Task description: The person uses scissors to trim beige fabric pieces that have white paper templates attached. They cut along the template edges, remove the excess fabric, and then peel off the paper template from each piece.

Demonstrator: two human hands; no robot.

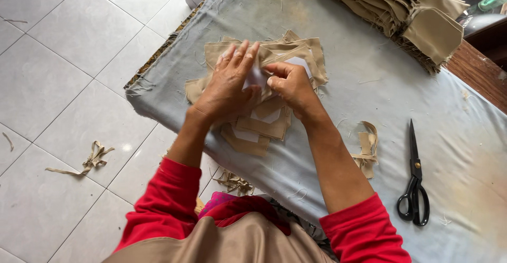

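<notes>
The left hand [228, 86] lies flat, fingers spread, pressing the tan fabric pieces [274, 57] on the table [369, 83]. The right hand [290, 83] pinches a white lining piece [257, 77] on top. Loosely overlapped, the pieces could likely slide askew; the scissors [414, 178] lie well apart.

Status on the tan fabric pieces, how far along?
Done: a few tan pieces backed with white lie layered below the hands. In hand: left hand flattens the spread pieces while right hand pinches a white piece. Left: a large stack sits untouched at the table's far end. Scissors lie idle.
</notes>
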